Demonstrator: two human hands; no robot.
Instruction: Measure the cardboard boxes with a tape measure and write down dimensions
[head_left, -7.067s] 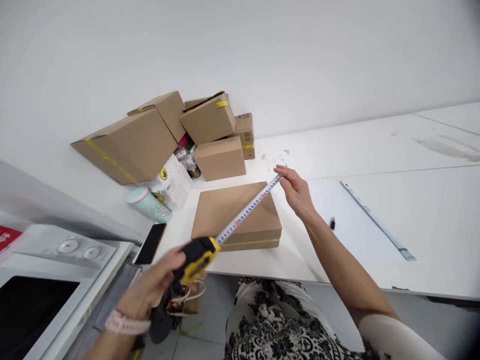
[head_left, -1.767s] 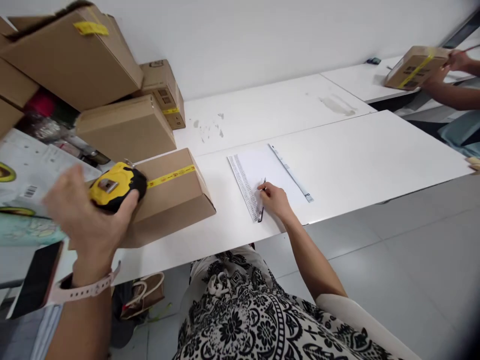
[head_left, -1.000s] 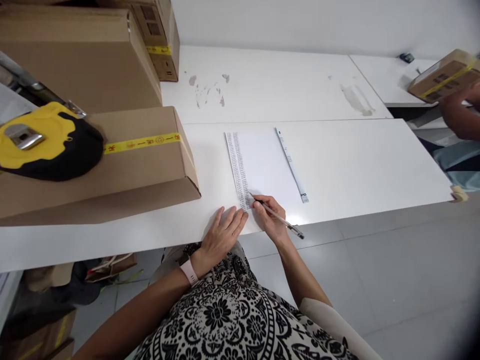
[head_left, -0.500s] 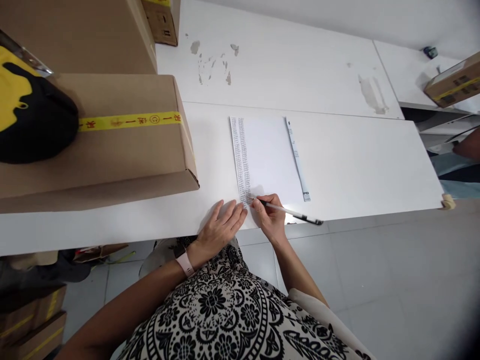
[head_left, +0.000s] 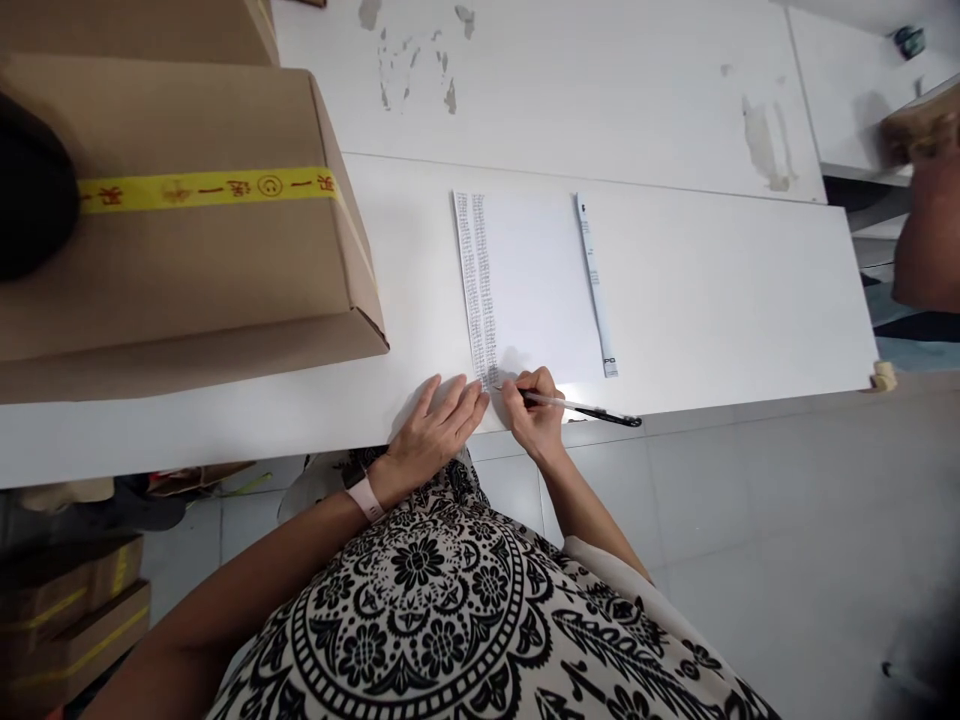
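Observation:
My right hand point(head_left: 534, 412) grips a pen point(head_left: 585, 407) with its tip on the near left corner of a white sheet point(head_left: 536, 285) printed with narrow columns of small text. My left hand point(head_left: 435, 432) lies flat with fingers spread on the white table point(head_left: 712, 290) just left of that corner, touching the sheet's edge. A pale wristband sits on my left wrist.
A flat cardboard box point(head_left: 187, 240) with a yellow tape strip lies at the left; the black body of a tape measure point(head_left: 30, 200) rests on it. A narrow white strip point(head_left: 598, 285) lies along the sheet's right side. Another person's arm point(head_left: 926, 240) shows at the far right. More boxes point(head_left: 67, 620) stand on the floor.
The tape measure was set down on the box and my left hand came to rest beside the sheet. My right hand took the pen and keeps writing; the view has tilted further down.

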